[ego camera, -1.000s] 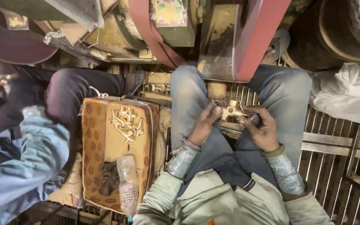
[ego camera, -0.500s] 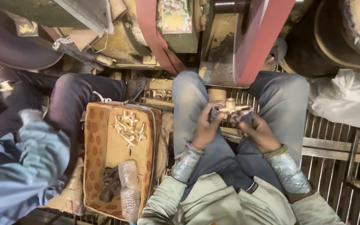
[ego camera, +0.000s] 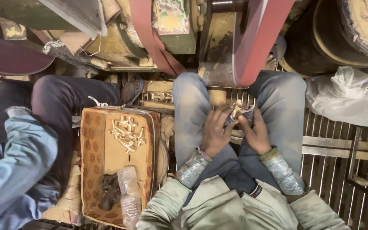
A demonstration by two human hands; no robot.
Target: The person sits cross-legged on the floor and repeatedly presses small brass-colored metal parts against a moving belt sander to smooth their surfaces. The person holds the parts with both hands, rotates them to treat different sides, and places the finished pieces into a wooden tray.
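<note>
Head view, going left to right: at the far left sits another person in a blue sleeve (ego camera: 9,170) and dark trousers, one sandal (ego camera: 131,90) pointing toward the machine. Just beside that leg stands an open cardboard box (ego camera: 91,170), tan with rust-coloured ovals. A heap of pale brass fittings (ego camera: 127,133) lies on its upper flap; lower down in it are a dark rag and a crumpled clear plastic bottle (ego camera: 129,196).

Between the wearer's jeans-clad knees, the left hand (ego camera: 215,133) curls its fingers around a small brass piece (ego camera: 237,106) wrapped partly in grey cloth. The right hand (ego camera: 257,134) is closed on the same piece from the other side, thumb on top. Both wrists wear silvery taped cuffs.

Above the hands a red belt (ego camera: 256,38) runs down over a dusty yellow machine. A green block there carries a worn, multicoloured rectangular label (ego camera: 171,16). At the far right a white plastic bag (ego camera: 348,96) rests on a slatted metal grate (ego camera: 333,140).
</note>
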